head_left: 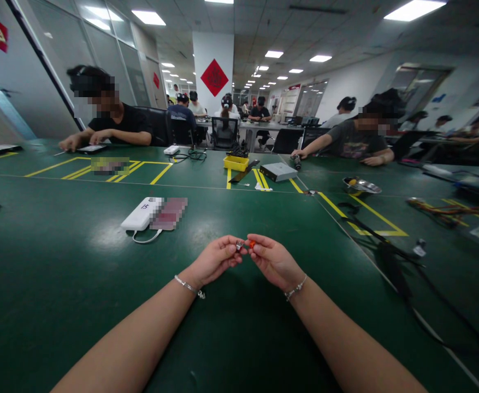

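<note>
My left hand (222, 254) pinches a small silvery piece (239, 245) between thumb and fingertips. Opposite it, my right hand (272, 260) grips a small orange piece (252, 244) in the same way. The two pieces face each other close together above the green table (206, 349); whether they touch I cannot tell. Both are too small to name, and my fingers cover part of each. A white power bank (143, 214) marked 15 lies beyond my left hand, its short white cable looping towards a blurred-out flat object (169, 213).
Farther back stand a yellow tray (236, 164) and a grey box (279, 172). A metal dish (362, 185) and black cables (395, 267) lie to the right. Two people sit across the table, one (120, 123) at left, one (356, 136) at right. Yellow tape marks the surface.
</note>
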Demonstrator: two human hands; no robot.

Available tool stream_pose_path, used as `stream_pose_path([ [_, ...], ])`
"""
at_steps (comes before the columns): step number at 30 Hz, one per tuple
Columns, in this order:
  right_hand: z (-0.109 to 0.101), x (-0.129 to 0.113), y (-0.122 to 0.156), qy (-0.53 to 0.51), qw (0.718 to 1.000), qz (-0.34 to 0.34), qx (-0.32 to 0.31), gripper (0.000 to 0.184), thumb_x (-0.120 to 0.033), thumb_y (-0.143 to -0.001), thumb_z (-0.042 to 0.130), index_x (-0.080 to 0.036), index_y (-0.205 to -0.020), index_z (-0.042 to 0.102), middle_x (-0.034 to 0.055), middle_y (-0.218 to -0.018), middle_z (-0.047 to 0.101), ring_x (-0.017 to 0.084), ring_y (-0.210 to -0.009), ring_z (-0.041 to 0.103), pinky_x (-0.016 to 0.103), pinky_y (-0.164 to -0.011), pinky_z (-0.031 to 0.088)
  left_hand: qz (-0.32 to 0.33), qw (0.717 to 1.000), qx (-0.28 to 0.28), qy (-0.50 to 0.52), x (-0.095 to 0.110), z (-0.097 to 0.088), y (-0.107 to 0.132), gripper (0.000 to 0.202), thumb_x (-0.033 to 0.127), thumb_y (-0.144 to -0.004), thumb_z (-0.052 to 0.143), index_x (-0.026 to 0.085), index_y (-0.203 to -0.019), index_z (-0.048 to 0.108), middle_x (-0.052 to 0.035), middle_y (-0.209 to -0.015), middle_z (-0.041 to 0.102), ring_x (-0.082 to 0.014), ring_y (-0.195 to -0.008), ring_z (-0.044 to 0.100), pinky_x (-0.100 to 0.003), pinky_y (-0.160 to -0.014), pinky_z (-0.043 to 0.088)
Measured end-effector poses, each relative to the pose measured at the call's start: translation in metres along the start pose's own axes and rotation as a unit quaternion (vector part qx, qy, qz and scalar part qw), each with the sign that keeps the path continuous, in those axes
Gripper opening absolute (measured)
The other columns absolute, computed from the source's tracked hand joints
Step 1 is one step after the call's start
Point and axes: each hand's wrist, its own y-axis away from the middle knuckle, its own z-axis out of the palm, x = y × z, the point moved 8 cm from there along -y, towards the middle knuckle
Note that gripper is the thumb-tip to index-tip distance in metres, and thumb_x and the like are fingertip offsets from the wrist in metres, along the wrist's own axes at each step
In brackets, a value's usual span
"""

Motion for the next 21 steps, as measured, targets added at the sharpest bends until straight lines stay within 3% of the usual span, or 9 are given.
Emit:
stream_pose_path([
  [6, 0.0, 0.001, 0.0, 0.013, 1.0, -0.008, -0.013, 0.017, -0.015, -0.062, 0.068, -0.016, -0.078, 0.063, -0.0006, -0.068, 0.064, 0.005, -0.057, 0.054, 0.017, -0.056, 0.044, 0.011, 0.999, 0.02, 0.028, 0.003, -0.002, 0.001, 0.023, 0.024, -0.067, 0.065, 0.013, -0.085, 0.056, -0.0037, -0.076, 0.059, -0.008, -0.063, 0.056, -0.017, -0.055, 0.043],
  [14, 0.004, 0.006, 0.002, 0.013, 1.0, 0.007, -0.026, 0.017, -0.018, -0.063, 0.067, -0.016, -0.079, 0.063, -0.0008, -0.067, 0.06, 0.007, -0.06, 0.053, 0.022, -0.062, 0.042, 0.027, 0.998, 0.042, 0.045, 0.005, -0.006, -0.002, 0.021, 0.027, -0.069, 0.064, 0.012, -0.083, 0.057, -0.0027, -0.073, 0.06, -0.0076, -0.064, 0.055, -0.017, -0.059, 0.042],
  [21, 0.001, 0.007, 0.0, 0.028, 0.999, 0.007, -0.014, 0.016, -0.021, -0.065, 0.065, -0.015, -0.08, 0.063, -0.0003, -0.068, 0.059, 0.007, -0.061, 0.053, 0.024, -0.063, 0.041, 0.05, 0.995, 0.085, 0.0, 0.009, -0.012, -0.002, 0.019, 0.015, -0.068, 0.063, 0.014, -0.086, 0.057, -0.0012, -0.076, 0.059, -0.0071, -0.069, 0.054, -0.015, -0.057, 0.04],
])
